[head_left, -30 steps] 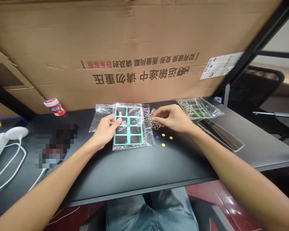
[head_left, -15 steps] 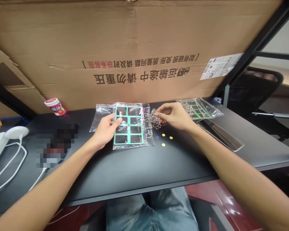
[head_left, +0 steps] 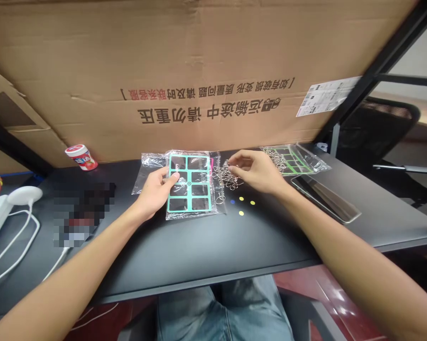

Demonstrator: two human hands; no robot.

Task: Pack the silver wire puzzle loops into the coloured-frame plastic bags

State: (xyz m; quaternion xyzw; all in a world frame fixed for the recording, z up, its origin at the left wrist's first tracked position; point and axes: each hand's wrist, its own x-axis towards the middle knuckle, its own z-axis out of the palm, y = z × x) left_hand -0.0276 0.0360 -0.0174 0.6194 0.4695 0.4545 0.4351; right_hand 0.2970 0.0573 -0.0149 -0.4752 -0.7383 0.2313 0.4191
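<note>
A green grid frame [head_left: 189,183] inside a clear plastic bag lies on the black desk [head_left: 199,246]. My left hand [head_left: 156,192] grips the frame's left edge, thumb on top. To the right of the bag lies a pile of small silver metal rings [head_left: 225,176]. My right hand [head_left: 254,171] rests over that pile, its fingertips pinched on the rings. Small coloured dot stickers [head_left: 242,204] sit just in front of the right hand.
A large cardboard box [head_left: 199,71] stands along the desk's back. A second bagged green frame [head_left: 289,160] and a flat clear tray [head_left: 327,199] lie at the right. A red-and-white tub [head_left: 81,157] and white cables [head_left: 18,227] sit at the left.
My right hand has shifted slightly back and up over the ring pile, spreading the rings a little. The left hand and the bagged frame stay put.
</note>
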